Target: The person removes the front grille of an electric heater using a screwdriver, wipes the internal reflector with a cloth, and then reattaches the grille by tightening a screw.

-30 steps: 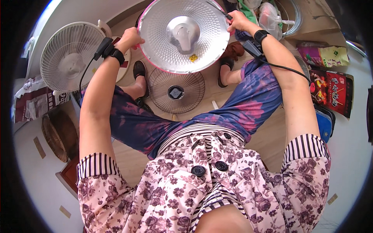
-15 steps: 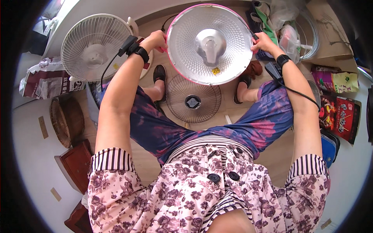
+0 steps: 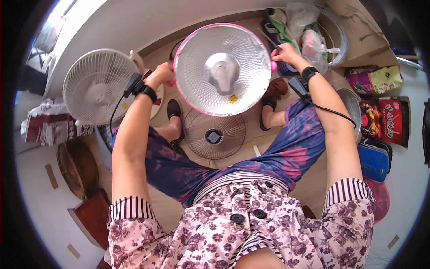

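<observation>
A round dish heater point(image 3: 192, 54) with a silver dimpled reflector and a pink rim stands between my feet, its front guard off. My left hand point(image 3: 160, 76) is closed on the rim at its left side. My right hand point(image 3: 289, 56) is beside the right edge, near a pink knob point(image 3: 274, 66). Its fingers are closed round a thin tool with a dark handle point(image 3: 276, 49), which looks like a screwdriver; its tip is hard to make out. Below the heater, a round wire guard point(image 3: 197, 134) with a dark centre lies on the floor between my feet.
A white fan point(image 3: 101, 85) stands at the left, above a maroon-and-white bag point(image 3: 51, 123) and a round wooden block point(image 3: 78, 168). On the right are plastic bags point(image 3: 313, 47), a cardboard box point(image 3: 367, 40), a red packet point(image 3: 394, 121) and a blue case point(image 3: 374, 162).
The heater and both hands sit lower and further left in the picture, as the whole view has shifted. My right hand has come away from the rim, with the thin tool now showing.
</observation>
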{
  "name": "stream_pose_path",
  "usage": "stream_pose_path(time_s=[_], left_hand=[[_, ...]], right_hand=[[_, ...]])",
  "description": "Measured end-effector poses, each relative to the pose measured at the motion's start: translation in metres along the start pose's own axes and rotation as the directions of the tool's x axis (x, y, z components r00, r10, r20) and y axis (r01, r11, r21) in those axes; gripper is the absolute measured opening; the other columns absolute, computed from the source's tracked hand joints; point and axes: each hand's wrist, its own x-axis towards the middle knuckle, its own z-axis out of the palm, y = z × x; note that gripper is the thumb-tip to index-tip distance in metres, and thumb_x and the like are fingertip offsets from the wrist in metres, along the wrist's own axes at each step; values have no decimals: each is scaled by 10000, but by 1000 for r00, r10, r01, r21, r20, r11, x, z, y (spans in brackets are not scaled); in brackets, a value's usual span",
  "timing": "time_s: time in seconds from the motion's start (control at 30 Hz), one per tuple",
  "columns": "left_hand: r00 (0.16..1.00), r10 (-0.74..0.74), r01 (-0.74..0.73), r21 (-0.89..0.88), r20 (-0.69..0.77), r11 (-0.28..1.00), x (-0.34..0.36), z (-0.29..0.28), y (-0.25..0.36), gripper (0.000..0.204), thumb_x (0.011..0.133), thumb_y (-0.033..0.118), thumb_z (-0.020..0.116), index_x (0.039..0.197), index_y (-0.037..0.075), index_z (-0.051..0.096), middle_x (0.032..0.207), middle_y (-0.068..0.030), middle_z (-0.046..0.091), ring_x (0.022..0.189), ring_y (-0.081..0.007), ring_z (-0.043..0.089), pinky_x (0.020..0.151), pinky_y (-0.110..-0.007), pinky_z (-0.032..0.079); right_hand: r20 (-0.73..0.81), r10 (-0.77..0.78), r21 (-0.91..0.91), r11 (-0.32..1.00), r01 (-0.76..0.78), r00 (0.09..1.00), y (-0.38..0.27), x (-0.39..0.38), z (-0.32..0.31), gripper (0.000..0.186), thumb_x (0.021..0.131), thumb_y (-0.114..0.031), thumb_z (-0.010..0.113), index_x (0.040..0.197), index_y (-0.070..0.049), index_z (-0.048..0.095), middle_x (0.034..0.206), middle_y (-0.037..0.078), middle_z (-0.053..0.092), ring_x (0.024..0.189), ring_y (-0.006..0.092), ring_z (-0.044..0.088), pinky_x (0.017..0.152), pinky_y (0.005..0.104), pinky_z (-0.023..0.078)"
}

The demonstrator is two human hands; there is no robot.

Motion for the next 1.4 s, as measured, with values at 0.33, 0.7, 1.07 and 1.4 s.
stream_pose_path(time_s=[0.33,0.7,1.07,1.4], left_hand=[[999,-30,25,-93,-45,995,-16,1,15,295,655,-100,653,946,-62,635,816,-134,664,688,-238,678,591,-334,596],[999,2,-3,-32,-33,999,-19,0,19,305,692,-20,652,994,-53,617,823,-117,646,627,-222,675,538,-298,540],[989,-36,39,19,-146,999,-16,6,15,232,722,119,755,849,-55,668,712,-135,662,589,-213,661,511,-325,569],[993,-61,73,118,-100,990,-26,6,34,230,761,187,721,878,-4,668,725,-106,670,587,-189,653,461,-310,526]], right_hand=[[-5,37,17,999,-37,999,-8,-9,0,189,645,-193,795,785,-86,729,740,63,681,673,149,612,654,292,472],[-12,87,56,995,-87,996,0,-6,5,246,623,-186,828,817,-80,720,760,61,681,708,154,618,671,305,472],[-18,41,113,993,-39,999,-6,-3,14,227,655,-155,796,836,-48,712,718,62,661,590,135,579,528,289,453],[-66,136,242,963,-117,988,-1,-4,4,209,648,-239,799,794,-113,717,632,23,616,484,126,529,461,304,437]])
